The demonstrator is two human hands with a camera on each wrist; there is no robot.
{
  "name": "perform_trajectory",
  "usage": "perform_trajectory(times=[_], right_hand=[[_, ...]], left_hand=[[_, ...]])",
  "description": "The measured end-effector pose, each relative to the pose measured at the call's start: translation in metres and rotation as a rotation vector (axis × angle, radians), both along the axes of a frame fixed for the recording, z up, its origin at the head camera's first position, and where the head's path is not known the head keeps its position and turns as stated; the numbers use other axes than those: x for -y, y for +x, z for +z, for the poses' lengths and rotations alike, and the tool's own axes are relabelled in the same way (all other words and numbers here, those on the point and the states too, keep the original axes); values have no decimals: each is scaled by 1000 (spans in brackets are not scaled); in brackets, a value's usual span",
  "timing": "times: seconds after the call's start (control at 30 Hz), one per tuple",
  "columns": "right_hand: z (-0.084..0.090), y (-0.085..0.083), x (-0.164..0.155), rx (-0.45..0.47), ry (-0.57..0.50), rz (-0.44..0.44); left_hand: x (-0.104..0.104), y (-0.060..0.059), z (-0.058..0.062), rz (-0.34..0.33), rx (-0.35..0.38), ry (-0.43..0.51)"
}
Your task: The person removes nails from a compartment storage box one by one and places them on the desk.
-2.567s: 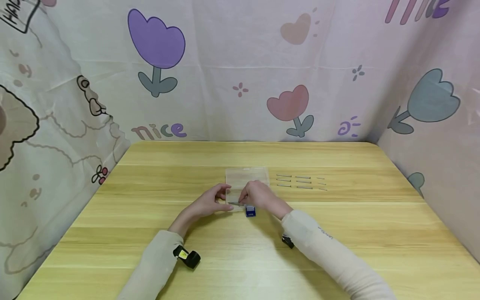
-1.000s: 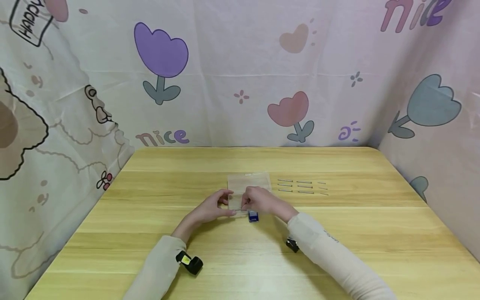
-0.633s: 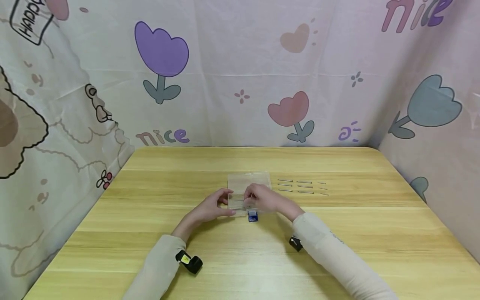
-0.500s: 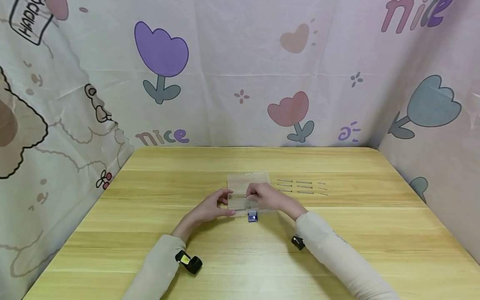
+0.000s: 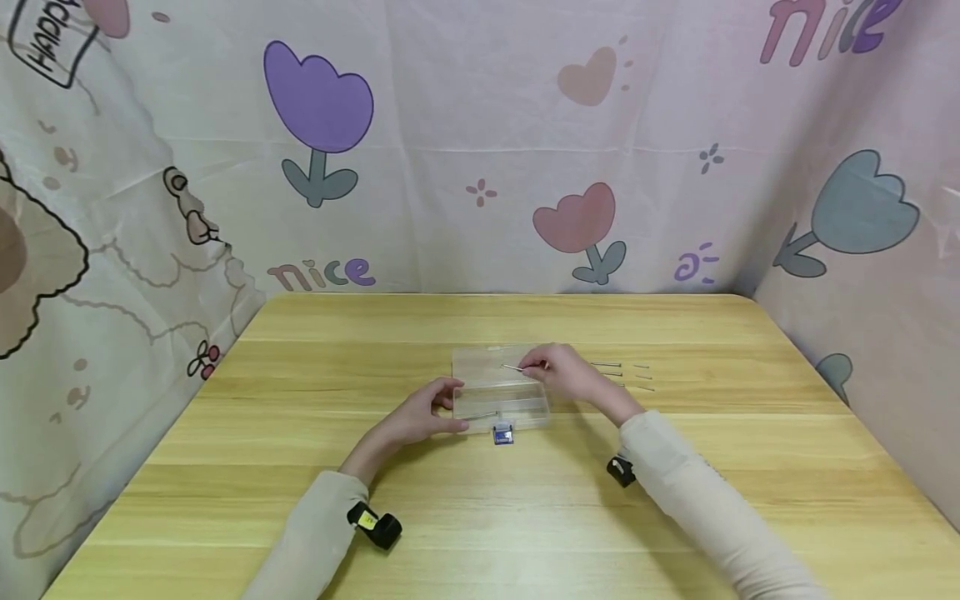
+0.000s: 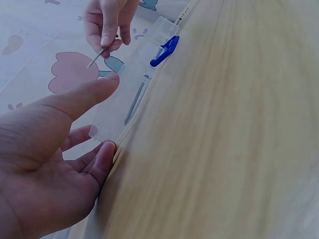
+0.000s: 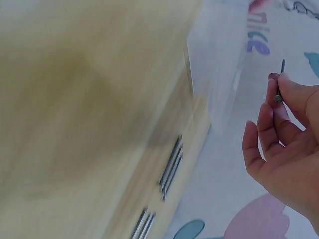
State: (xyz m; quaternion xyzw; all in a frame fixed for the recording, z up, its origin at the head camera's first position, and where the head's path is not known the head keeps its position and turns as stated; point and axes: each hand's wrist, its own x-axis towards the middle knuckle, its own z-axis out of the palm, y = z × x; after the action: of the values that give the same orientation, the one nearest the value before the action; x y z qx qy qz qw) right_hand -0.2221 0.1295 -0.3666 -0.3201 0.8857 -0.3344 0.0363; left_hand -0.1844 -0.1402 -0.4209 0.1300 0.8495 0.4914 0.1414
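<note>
A clear plastic compartment box (image 5: 546,407) lies on the table, its lid (image 5: 476,364) laid back behind it and a blue latch (image 5: 503,435) at its front. My left hand (image 5: 417,413) holds the box's left end, thumb at the front corner and fingers toward the back. One nail (image 6: 134,103) rests in the front compartment. Above the lid, my right hand (image 5: 566,373) pinches another nail (image 7: 282,67) between thumb and forefinger. In the right wrist view its round head faces the camera.
Right of the box, rows of nails lie on the table, with longer nails (image 5: 607,364) and, farther right, short thin nails (image 5: 643,377). Part of the rows is hidden behind the right hand. A patterned cloth (image 5: 442,167) hangs behind the table (image 5: 480,517).
My right hand has risen out of the box and moved right and back, now with a nail showing in its fingertips. The left hand stays at the box's left end.
</note>
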Motion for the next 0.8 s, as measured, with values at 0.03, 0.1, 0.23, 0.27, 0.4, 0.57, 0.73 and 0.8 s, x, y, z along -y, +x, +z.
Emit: perform_trajectory(times=[0.03, 0.1, 0.23, 0.27, 0.4, 0.57, 0.73, 0.8], right_hand=[[1, -2, -3, -4, -3, -8], [2, -5, -10, -11, -8, -12], [5, -11, -26, 1, -12, -46], [6, -12, -31, 4, -12, -56], [9, -16, -49, 20, -12, -107], [7, -22, -80, 53, -22, -197], [2, -26, -112, 99, -41, -284], [2, -26, -123, 113, -34, -309]], left_hand=[[0, 0, 0, 1, 1, 1], [1, 1, 1, 1, -1, 0], [1, 1, 1, -6, 0, -1], [0, 1, 1, -5, 2, -1], [1, 1, 0, -5, 5, 4], [1, 1, 0, -15, 5, 12], [1, 1, 1, -19, 3, 8], [2, 1, 1, -21, 2, 12]])
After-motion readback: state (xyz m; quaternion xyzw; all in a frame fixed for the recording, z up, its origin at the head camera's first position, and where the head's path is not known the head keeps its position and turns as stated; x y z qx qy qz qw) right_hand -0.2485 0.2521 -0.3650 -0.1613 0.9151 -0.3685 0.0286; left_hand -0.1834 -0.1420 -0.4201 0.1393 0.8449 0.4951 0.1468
